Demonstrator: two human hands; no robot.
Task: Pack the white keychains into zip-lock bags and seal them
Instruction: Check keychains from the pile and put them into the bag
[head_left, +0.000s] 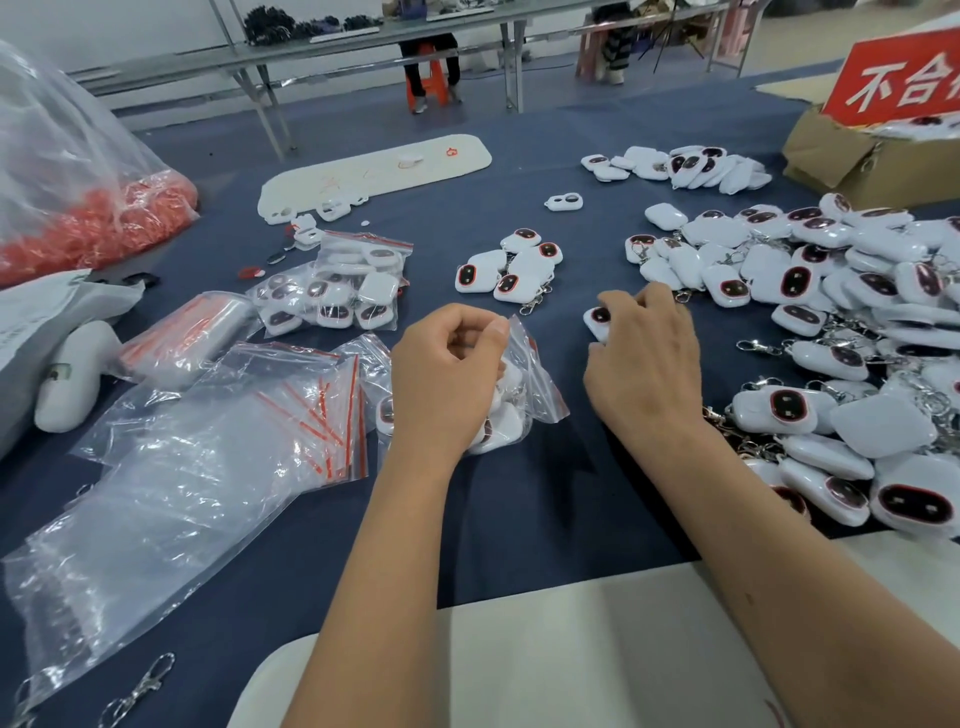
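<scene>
Head view: a keychain (597, 318) lies on the desk (519, 493) just right of the bag (535, 379), right hand (644, 358) fingers curled round it. Left hand (447, 379) pinches the bag's mouth; hold that wide and drop the keychain straight in.

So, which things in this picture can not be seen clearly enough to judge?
Head view only:
- How many keychains are in the zip-lock bag: the left hand covers most of them.
- The keychain under the right hand: the fingers hide most of it.
- The red sign: the right edge cuts its text.
- The red contents of the big plastic sack: blurred.
</scene>
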